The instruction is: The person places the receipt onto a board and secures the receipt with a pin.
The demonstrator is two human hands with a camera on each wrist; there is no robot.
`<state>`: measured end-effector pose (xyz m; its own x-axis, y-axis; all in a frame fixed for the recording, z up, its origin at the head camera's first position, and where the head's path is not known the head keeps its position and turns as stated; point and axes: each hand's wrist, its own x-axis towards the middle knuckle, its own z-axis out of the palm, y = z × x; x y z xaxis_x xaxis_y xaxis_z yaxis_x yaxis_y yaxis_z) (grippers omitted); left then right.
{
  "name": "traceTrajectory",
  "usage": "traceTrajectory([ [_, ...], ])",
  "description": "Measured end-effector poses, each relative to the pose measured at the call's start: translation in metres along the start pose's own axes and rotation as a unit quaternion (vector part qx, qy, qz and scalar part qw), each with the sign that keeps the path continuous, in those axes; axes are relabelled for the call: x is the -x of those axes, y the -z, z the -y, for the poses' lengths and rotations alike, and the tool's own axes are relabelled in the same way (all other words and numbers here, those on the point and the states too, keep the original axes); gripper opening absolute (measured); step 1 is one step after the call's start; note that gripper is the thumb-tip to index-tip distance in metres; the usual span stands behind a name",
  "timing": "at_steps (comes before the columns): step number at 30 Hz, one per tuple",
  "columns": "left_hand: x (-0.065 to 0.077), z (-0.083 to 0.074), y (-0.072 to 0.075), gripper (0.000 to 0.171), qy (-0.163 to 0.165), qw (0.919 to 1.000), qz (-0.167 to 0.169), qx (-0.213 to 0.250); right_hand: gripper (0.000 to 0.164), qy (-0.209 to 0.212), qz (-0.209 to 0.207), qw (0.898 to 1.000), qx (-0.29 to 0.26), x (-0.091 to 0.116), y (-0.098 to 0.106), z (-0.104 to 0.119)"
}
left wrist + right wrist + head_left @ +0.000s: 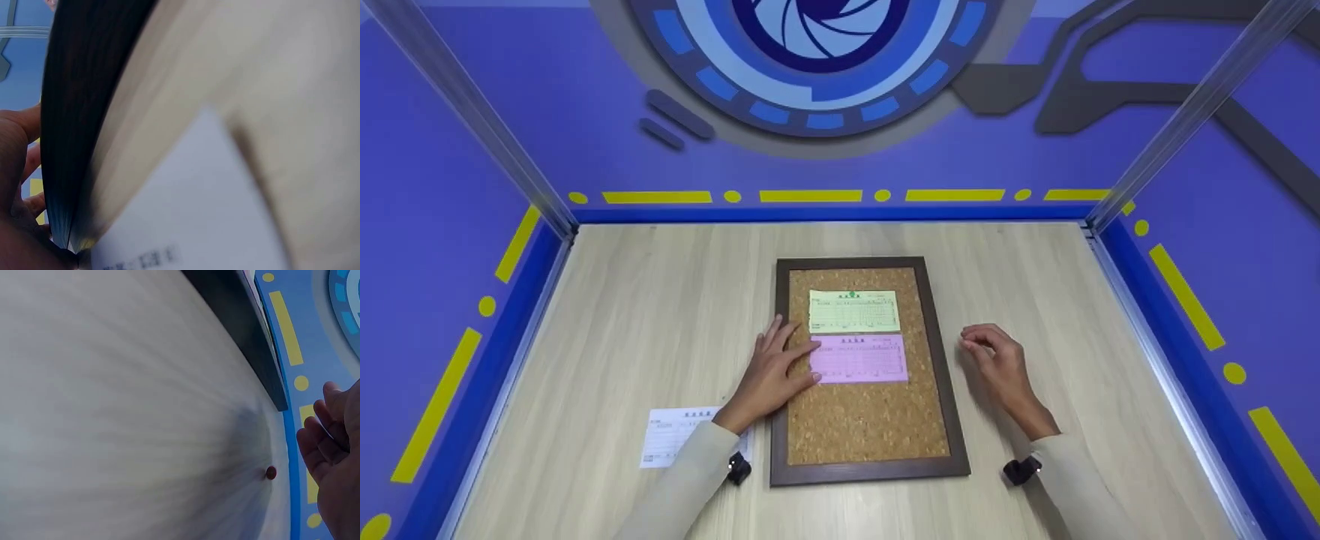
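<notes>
My left hand lies with spread fingers over the left side of a brown-framed cork board. Its thumb and index finger touch the left edge of a pink printed slip. Directly above that, a pale green slip has a green pushpin at its top edge. To the right of the board, my right hand hovers with loosely bent fingers and nothing visible in them. The right wrist view shows a small red pushpin on the table near that hand.
A white printed slip lies on the wooden table left of the board, partly covered by the left forearm. Blue-purple panels stand along the back and both sides.
</notes>
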<state>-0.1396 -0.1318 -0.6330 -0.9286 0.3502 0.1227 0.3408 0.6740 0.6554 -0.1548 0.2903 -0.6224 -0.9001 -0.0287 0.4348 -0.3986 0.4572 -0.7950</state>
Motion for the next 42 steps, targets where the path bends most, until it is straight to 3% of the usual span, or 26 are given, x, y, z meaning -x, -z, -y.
traceTrajectory([
  [12, 0.001, -0.003, 0.002, 0.056, 0.007, 0.9999, 0.005, 0.010, 0.007, 0.045, 0.035, 0.998, -0.031, -0.016, -0.025, 0.007],
  [23, 0.001, 0.000, 0.002, 0.056, 0.002, 0.9999, 0.007, 0.009, 0.008, 0.000, 0.072, 0.997, -0.024, -0.022, -0.042, 0.018],
  [34, 0.000, 0.001, 0.000, 0.056, -0.003, 1.0000, 0.004, 0.008, 0.007, 0.013, 0.108, 0.994, -0.031, -0.024, -0.054, 0.023],
  [42, 0.000, 0.000, 0.001, 0.055, 0.000, 1.0000, 0.004, 0.006, 0.006, 0.018, 0.128, 0.992, -0.003, -0.029, -0.059, 0.030],
])
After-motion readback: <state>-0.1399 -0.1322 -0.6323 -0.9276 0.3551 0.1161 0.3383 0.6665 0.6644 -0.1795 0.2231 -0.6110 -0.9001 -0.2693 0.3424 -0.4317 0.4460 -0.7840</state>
